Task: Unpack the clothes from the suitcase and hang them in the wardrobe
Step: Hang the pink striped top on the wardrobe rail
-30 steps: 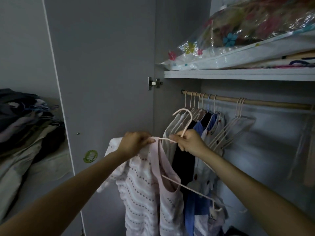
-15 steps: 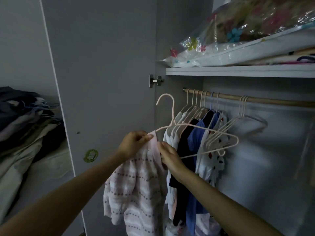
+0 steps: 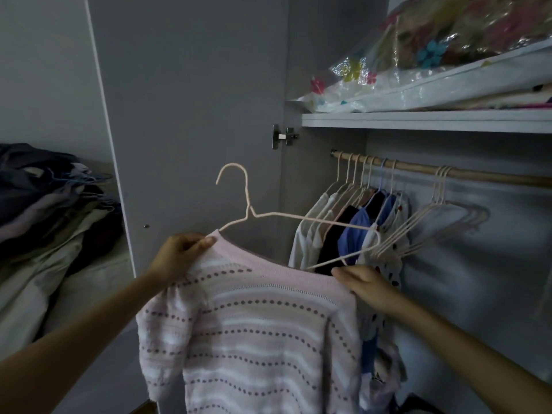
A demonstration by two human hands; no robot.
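A pink and white striped knit sweater [image 3: 254,330] hangs spread out in front of the open wardrobe. My left hand [image 3: 179,258] pinches its left shoulder at the neckline. My right hand [image 3: 363,283] grips the right shoulder of the sweater. A pale pink wire hanger [image 3: 298,218] stands upright, its left end tucked into the neckline and its right end still outside the fabric above my right hand. The wooden rail [image 3: 478,176] runs behind, higher up, to the right.
Several garments [image 3: 346,234] hang at the rail's left end, with a few empty hangers [image 3: 430,228] beside them. A shelf [image 3: 418,121] above holds bagged bedding [image 3: 433,61]. The open wardrobe door [image 3: 185,115] stands left. A heap of clothes [image 3: 50,222] lies far left.
The hanger turned upright and its left end slid into the neckline. My hands moved apart, spreading the sweater wide. My right hand shifted from the hanger to the sweater's right shoulder.
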